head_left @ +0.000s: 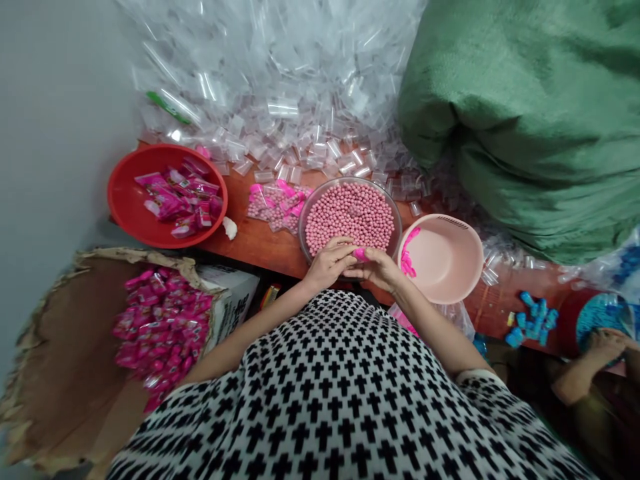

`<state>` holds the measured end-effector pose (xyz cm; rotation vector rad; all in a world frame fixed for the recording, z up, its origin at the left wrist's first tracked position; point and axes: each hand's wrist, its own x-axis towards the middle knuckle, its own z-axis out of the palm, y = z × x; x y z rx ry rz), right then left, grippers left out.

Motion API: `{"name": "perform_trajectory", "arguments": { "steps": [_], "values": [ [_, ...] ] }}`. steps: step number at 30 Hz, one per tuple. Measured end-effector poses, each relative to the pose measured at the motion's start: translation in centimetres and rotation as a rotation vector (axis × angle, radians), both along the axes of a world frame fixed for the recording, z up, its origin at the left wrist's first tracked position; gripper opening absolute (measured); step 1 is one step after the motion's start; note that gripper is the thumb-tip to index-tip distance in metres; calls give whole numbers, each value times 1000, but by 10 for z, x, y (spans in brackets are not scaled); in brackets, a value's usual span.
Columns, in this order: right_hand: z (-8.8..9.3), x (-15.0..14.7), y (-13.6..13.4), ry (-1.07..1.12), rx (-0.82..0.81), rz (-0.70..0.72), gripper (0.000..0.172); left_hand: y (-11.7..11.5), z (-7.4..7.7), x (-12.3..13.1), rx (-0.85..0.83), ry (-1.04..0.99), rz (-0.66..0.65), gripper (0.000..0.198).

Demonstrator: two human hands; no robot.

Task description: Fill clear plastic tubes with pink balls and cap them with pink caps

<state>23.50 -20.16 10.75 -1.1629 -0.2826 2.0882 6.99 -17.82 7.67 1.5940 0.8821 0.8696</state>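
Over the near rim of a metal bowl (395,212) full of pink beads (350,217), my two hands meet. A small bright pink piece (359,255) shows between their fingertips; whether it is a cap or something else I cannot tell. My left hand (330,263) is closed, its fingers bent against the piece. From the other side my right hand (380,270) pinches it, thumb on top. The lower fingers of both hands are partly hidden. Just left of the bowl lie bead-filled clear tubes with pink ends (279,203). A pale pink basin (445,260) with several pink pieces (410,257) stands at the right.
A red basin (117,193) holds pink packets (180,197). Below it a torn cardboard box (65,340) contains many more. Clear plastic tubes (300,120) heap up behind. A green sack (525,120) bulges at back right. At far right, another person's hands (607,347) work over blue beads.
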Motion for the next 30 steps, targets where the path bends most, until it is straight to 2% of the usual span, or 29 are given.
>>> {"name": "perform_trajectory", "arguments": {
  "steps": [4,7,9,12,14,17,20,22,24,27,29,30],
  "values": [
    [-9,-21,1,-117,19,-182,22,0,-4,-3,-17,20,43,27],
    [-16,-34,8,-177,2,-226,23,4,-12,-6,-18,34,70,28],
    [-18,-37,17,-178,-3,-127,28,10,-17,-11,-31,26,84,30],
    [-20,-29,39,-228,89,119,42,24,-24,-22,-108,-16,127,33],
    [-22,-17,57,-449,250,206,48,36,-29,-33,-183,-31,203,36],
    [-31,1,82,-1082,496,279,44,62,-45,-59,-231,0,396,39],
    [-46,8,95,-1606,541,471,29,91,-72,-93,-212,78,575,39],
    [-55,7,97,-1754,527,578,25,106,-91,-115,-199,156,632,39],
    [-62,4,95,-1803,529,617,22,113,-102,-128,-154,239,648,37],
    [-63,2,92,-1801,528,628,19,109,-98,-121,-45,291,617,33],
    [-58,3,90,-1786,528,631,18,100,-83,-98,45,284,508,34],
    [-53,5,90,-1775,532,629,17,95,-73,-83,96,279,413,35]
  ]
}}
